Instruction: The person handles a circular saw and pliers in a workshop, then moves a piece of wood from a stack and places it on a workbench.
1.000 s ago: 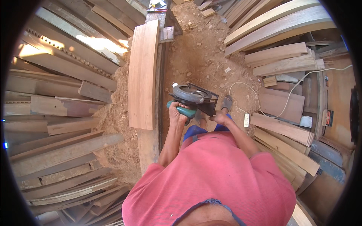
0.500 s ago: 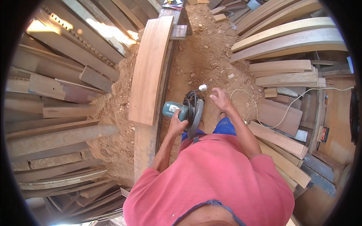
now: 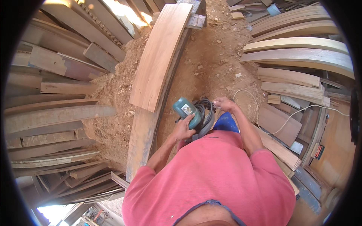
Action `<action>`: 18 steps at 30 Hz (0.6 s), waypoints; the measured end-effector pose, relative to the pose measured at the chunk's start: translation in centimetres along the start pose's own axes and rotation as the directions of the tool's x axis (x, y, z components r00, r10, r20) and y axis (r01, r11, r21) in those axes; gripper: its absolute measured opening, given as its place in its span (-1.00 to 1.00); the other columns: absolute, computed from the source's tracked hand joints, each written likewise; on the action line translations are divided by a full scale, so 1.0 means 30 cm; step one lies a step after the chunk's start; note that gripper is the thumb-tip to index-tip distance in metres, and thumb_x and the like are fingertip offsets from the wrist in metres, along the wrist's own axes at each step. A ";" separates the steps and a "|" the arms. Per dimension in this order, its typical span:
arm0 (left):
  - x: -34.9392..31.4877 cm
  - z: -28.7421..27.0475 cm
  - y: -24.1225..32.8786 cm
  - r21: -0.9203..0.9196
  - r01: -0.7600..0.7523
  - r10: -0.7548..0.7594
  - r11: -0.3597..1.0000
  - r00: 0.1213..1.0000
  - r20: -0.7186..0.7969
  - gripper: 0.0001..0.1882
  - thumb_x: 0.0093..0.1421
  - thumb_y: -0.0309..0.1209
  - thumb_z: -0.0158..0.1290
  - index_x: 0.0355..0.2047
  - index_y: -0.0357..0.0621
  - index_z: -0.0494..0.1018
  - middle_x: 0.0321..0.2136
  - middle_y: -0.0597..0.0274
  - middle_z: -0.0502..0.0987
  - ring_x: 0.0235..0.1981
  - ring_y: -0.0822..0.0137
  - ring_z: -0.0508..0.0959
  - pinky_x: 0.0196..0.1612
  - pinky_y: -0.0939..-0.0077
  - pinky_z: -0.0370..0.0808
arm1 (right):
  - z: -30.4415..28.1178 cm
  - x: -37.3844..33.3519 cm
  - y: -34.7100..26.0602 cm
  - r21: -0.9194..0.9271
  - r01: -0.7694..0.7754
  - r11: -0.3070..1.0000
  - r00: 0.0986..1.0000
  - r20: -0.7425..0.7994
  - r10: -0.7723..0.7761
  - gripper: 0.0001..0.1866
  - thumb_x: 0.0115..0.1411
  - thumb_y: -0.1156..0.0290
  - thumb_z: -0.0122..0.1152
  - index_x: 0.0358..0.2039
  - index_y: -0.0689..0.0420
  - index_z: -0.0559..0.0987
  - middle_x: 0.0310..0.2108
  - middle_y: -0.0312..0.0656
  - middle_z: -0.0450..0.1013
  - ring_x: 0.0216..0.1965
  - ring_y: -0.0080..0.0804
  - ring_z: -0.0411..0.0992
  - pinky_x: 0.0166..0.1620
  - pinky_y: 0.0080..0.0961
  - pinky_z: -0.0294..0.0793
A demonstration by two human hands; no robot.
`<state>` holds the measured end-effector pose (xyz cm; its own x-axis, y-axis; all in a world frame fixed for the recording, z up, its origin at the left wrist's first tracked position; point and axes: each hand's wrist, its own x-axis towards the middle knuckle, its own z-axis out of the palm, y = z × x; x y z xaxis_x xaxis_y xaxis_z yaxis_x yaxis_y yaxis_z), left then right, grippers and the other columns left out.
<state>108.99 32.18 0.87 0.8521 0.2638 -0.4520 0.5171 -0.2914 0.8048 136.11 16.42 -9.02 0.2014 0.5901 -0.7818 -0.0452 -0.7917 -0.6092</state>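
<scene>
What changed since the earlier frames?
The right hand let go of the teal circular saw and moved to its coiled black cord; the saw turned, motor casing upward. The left hand still grips it. The long brown wooden plank stays on the worn wooden bench.

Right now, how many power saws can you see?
1: the green power saw, in the left hand, right of the long board. Others may be hidden among the stacked boards.
</scene>
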 end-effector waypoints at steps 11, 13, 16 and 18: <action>0.053 0.047 -0.014 0.055 -0.117 0.116 0.992 0.993 0.012 -0.17 -0.13 -0.35 0.20 0.24 -0.18 0.29 -0.21 -0.25 0.59 -0.12 -0.18 0.60 -0.04 0.11 0.52 | -0.014 0.114 -0.120 -0.028 0.179 0.983 0.972 -0.149 -0.181 -0.55 0.32 -0.02 0.05 -0.31 0.15 0.62 -0.47 -0.24 0.50 -0.52 -0.49 0.43 -0.50 -0.42 0.40; 0.055 0.044 0.000 0.070 -0.099 0.098 0.993 0.995 0.015 -0.18 -0.13 -0.35 0.19 0.24 -0.18 0.29 -0.18 -0.25 0.59 -0.11 -0.18 0.60 -0.03 0.12 0.51 | -0.066 0.060 -0.129 0.183 0.002 0.983 0.998 -0.063 0.010 -0.54 0.30 -0.04 0.08 -0.29 0.15 0.63 -0.47 -0.21 0.50 -0.51 -0.47 0.44 -0.46 -0.39 0.42; 0.065 0.033 0.033 0.081 -0.080 0.076 0.994 0.996 0.041 -0.18 -0.13 -0.35 0.18 0.24 -0.17 0.29 -0.17 -0.25 0.58 -0.10 -0.19 0.59 -0.01 0.12 0.51 | -0.078 0.069 0.007 0.252 -0.008 0.968 0.989 -0.138 0.044 -0.54 0.29 -0.05 0.12 -0.28 0.14 0.64 -0.47 -0.21 0.50 -0.51 -0.46 0.44 -0.43 -0.37 0.44; 0.072 0.024 0.056 0.080 -0.058 0.053 0.995 0.997 0.062 -0.18 -0.14 -0.35 0.17 0.24 -0.17 0.30 -0.17 -0.26 0.58 -0.10 -0.20 0.59 -0.01 0.11 0.50 | -0.054 0.087 0.060 0.152 -0.013 0.988 0.997 -0.068 0.024 -0.61 0.31 0.01 0.11 -0.21 0.10 0.62 -0.44 -0.26 0.51 -0.57 -0.51 0.39 -0.50 -0.45 0.39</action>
<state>111.77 31.58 0.97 0.8818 0.1908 -0.4312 0.4714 -0.3788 0.7964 138.13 16.27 -11.93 0.2667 0.5588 -0.7853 -0.1959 -0.7663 -0.6119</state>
